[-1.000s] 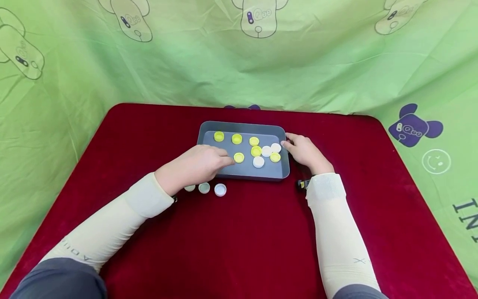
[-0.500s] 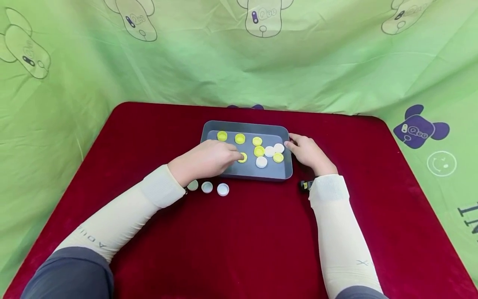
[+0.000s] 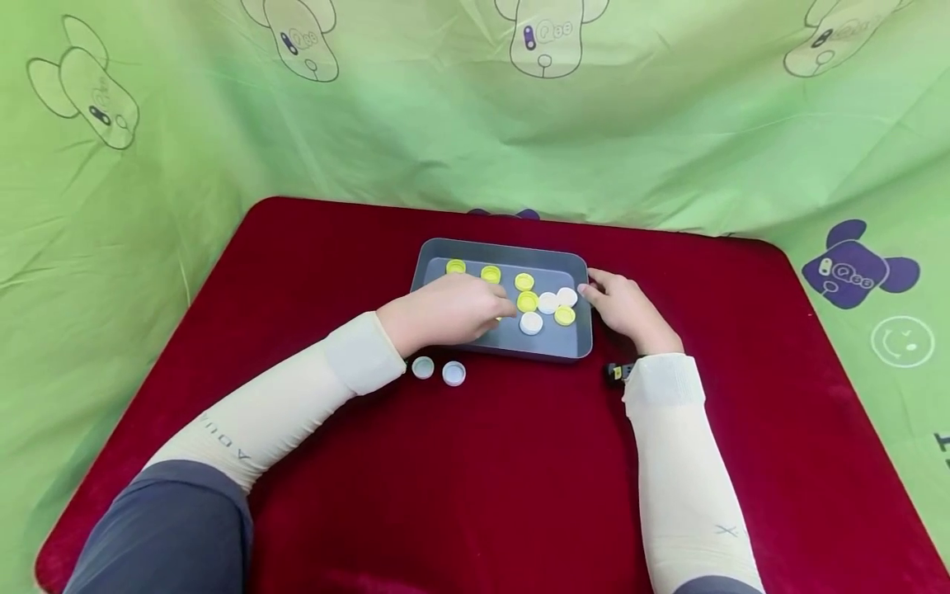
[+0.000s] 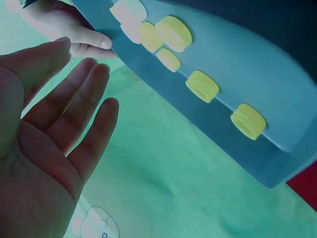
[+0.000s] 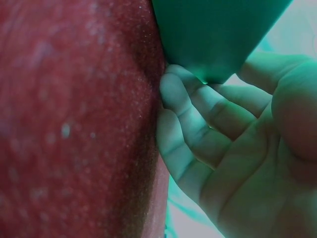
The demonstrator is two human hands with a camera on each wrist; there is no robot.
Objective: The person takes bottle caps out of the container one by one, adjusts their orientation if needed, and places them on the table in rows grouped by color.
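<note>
At the centre of the frame, the gray tray rests on the red cloth, loose caps inside it. Compared with half a second earlier, the left hand is farther right over the tray; it now covers most of the nearest left yellow cap, and its fingertips are near a white cap. One pale cap seen earlier on the cloth is now out of sight at the left sleeve. The right hand stays at the tray's right end, gripping it between thumb and fingers. The left thumb and forefinger lie close together, the other fingers loosely extended; whether they pinch a cap cannot be told.

Count, head view: six yellow caps in the tray, one reduced to a sliver; three white caps grouped at its right; two pale caps on the cloth, below the tray.

Markings: the left sleeve bears letters resembling A, D and U; the right sleeve shows an X. The green backdrop carries a word beginning with Q, remainder unclear, and one smiling face at right.
</note>
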